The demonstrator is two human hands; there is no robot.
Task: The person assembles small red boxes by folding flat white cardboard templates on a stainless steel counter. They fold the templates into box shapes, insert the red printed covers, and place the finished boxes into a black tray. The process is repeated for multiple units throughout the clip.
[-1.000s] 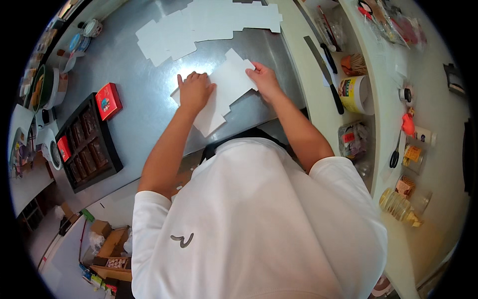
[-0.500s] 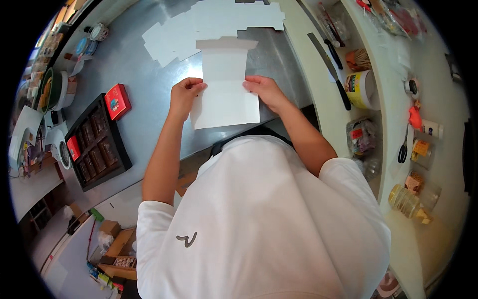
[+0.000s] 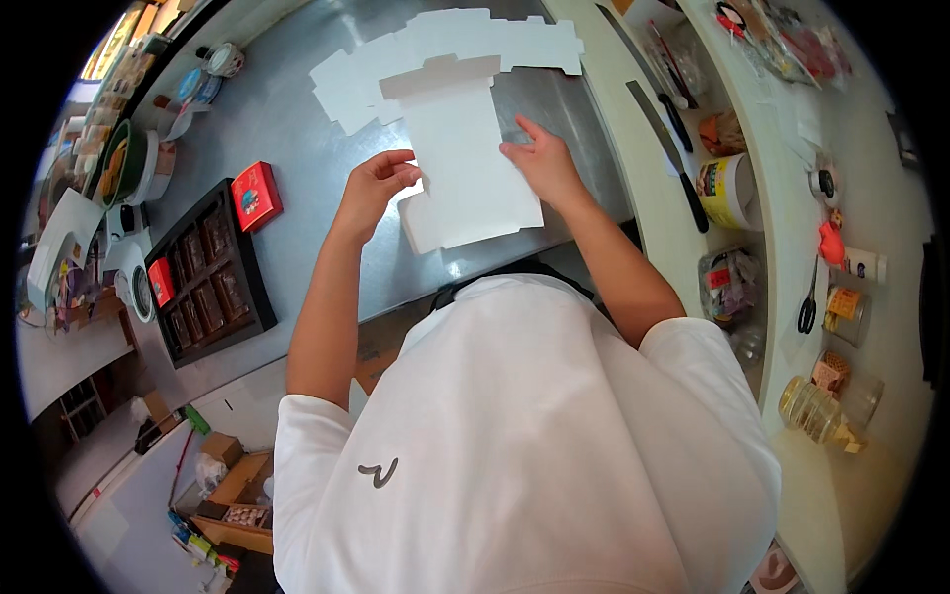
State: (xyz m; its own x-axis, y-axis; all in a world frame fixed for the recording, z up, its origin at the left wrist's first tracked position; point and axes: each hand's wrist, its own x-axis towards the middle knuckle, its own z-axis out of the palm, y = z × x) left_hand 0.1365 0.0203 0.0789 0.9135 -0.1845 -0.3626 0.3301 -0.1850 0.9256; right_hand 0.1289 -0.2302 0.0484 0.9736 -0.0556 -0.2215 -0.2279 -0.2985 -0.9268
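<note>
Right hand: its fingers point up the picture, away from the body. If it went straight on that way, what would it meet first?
Probably the stack of flat white box blanks at the far end of the steel table. The right hand grips the white carton blank; heights above the table are unclear.

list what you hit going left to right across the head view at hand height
black tray of chocolates → small red box → left hand → white flat carton blank → right hand → long knife → yellow-labelled tub
</note>
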